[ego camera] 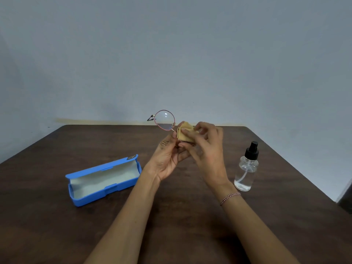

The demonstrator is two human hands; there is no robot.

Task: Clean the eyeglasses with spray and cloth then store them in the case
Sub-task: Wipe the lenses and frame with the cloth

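Above the counter [106,221], the left hand [167,160] grips the eyeglasses [164,120] and the right hand [206,149] pinches the yellow cloth [183,133] over one lens

The one camera rides on my head, wide-angle, facing forward and down along my forearms. My left hand [167,161] and right hand [208,149] sit close, mid-frame, above the table [182,216]; the wall [171,54] fills the top.
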